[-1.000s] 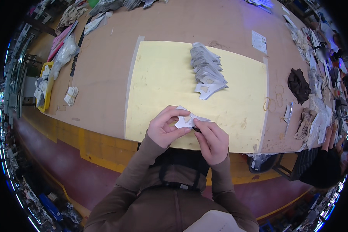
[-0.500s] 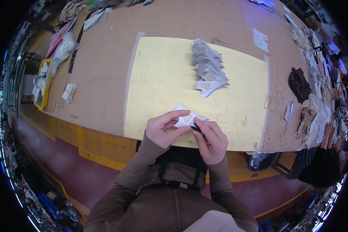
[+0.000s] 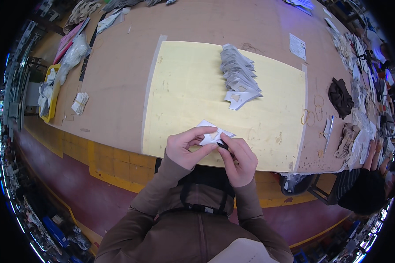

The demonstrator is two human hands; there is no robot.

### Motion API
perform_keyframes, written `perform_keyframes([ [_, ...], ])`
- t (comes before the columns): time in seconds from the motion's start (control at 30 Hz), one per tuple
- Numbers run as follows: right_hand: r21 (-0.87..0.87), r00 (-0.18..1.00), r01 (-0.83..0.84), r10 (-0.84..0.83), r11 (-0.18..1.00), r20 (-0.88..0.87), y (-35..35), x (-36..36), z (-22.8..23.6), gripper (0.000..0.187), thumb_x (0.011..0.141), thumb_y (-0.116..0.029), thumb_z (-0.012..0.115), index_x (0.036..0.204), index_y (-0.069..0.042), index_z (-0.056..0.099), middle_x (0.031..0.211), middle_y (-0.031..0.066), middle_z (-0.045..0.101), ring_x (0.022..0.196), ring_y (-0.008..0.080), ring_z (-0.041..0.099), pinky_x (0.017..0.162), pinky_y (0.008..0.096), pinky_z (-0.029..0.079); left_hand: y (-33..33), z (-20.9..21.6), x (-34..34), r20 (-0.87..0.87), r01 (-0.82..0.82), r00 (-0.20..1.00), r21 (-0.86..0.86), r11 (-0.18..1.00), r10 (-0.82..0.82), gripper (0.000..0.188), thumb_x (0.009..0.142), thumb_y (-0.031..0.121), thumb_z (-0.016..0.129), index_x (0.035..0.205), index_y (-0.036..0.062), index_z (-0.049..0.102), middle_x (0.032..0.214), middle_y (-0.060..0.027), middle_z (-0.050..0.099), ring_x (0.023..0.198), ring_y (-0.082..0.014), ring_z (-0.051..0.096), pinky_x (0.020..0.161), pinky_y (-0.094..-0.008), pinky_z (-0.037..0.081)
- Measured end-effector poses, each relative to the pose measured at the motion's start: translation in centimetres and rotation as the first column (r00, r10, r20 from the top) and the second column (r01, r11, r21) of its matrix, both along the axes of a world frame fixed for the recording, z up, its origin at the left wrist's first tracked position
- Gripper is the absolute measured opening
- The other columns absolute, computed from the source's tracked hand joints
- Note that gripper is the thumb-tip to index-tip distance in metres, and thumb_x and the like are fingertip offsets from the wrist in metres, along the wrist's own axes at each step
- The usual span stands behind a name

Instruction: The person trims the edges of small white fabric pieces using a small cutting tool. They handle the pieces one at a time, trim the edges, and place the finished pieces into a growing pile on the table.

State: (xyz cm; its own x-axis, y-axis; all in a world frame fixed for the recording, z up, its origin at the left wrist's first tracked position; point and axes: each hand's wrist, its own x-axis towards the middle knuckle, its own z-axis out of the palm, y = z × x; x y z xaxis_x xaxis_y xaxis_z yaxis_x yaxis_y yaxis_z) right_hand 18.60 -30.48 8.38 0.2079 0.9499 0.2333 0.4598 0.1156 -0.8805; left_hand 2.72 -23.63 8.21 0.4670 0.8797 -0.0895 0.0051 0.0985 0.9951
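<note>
While the left hand [image 3: 186,149] pinched a small white cut-out fabric piece [image 3: 211,135] over the near edge of the yellow rectangular cutting mat [image 3: 184,87], the right hand [image 3: 239,160] gripped a thin dark pen-like tool [image 3: 222,145] against it. Farther off, a fanned stack of grey fabric pieces [image 3: 238,75] lay well apart, with bare mat between. Brown bench [image 3: 118,79] stretched open to the left.

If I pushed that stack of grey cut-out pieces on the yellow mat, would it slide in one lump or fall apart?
Probably fall apart: the stack is already fanned, each piece offset from the next. The pieces look thin and flat, so likely light and a bit floppy. They would not roll; they would likely slide across the mat.
</note>
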Motion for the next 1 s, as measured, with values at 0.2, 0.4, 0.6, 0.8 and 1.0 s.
perform_keyframes([
  [0.2, -0.011, 0.999, 0.029, -0.029, 1.000, -0.041, -0.1, -0.1, 0.4, 0.036, 0.080, 0.005, 0.071, 0.115, -0.001, 0.066, 0.087, 0.0112, 0.064, 0.062, 0.0154, 0.057, 0.054, 0.0264, 0.045, -0.2, 0.1, 0.1, 0.040, -0.031, 0.999, 0.006, 1.000, 0.031, 0.035, 0.082, -0.001, 0.073, 0.116, -0.0017, 0.066, 0.099, -0.0087, 0.070, 0.087, -0.0094, 0.064, 0.079, -0.0232, 0.055],
  [0.4, 0.064, 0.999, -0.047, 0.048, 0.997, -0.017, 0.0, 0.5, 0.1, 0.034, 0.079, 0.006, 0.071, 0.112, 0.000, 0.067, 0.085, 0.0093, 0.065, 0.062, 0.0108, 0.052, 0.053, 0.0223, 0.040, 0.1, 0.6, -0.4, -0.061, 0.055, 0.997, 0.038, 0.998, -0.053, 0.039, 0.082, -0.009, 0.070, 0.120, -0.0081, 0.060, 0.104, -0.0122, 0.066, 0.098, -0.0139, 0.064, 0.084, -0.0245, 0.052],
  [0.6, -0.007, 0.999, -0.023, 0.023, 1.000, -0.047, -0.2, 0.2, 0.2, 0.031, 0.081, 0.005, 0.070, 0.111, 0.000, 0.067, 0.088, 0.0117, 0.066, 0.067, 0.0175, 0.059, 0.057, 0.0263, 0.046, 0.0, 0.3, -0.5, -0.118, 0.055, 0.992, 0.107, 0.993, -0.042, 0.038, 0.082, -0.007, 0.071, 0.119, -0.0076, 0.061, 0.102, -0.0108, 0.067, 0.094, -0.0120, 0.064, 0.081, -0.0232, 0.053],
  [0.8, -0.034, 0.998, 0.008, -0.010, 0.999, -0.056, -0.3, -0.3, 0.0, 0.030, 0.082, 0.005, 0.069, 0.111, -0.001, 0.067, 0.092, 0.0132, 0.067, 0.071, 0.0212, 0.064, 0.061, 0.0290, 0.051, -0.2, -0.3, 0.0, -0.080, -0.050, 0.995, 0.152, 0.987, 0.063, 0.033, 0.080, 0.003, 0.074, 0.112, 0.0024, 0.069, 0.097, -0.0096, 0.072, 0.077, -0.0130, 0.066, 0.076, -0.0262, 0.057],
  [1.0, 0.125, 0.993, -0.026, 0.012, 0.992, 0.115, -0.2, -0.1, -0.7, 0.031, 0.080, 0.005, 0.069, 0.110, -0.003, 0.070, 0.088, 0.0107, 0.064, 0.069, 0.0207, 0.063, 0.061, 0.0280, 0.051, -0.3, 0.3, -0.2, -0.157, -0.019, 0.986, 0.193, 0.981, 0.050, 0.033, 0.081, 0.000, 0.073, 0.114, -0.0003, 0.067, 0.097, -0.0095, 0.071, 0.080, -0.0125, 0.065, 0.074, -0.0250, 0.056],
])
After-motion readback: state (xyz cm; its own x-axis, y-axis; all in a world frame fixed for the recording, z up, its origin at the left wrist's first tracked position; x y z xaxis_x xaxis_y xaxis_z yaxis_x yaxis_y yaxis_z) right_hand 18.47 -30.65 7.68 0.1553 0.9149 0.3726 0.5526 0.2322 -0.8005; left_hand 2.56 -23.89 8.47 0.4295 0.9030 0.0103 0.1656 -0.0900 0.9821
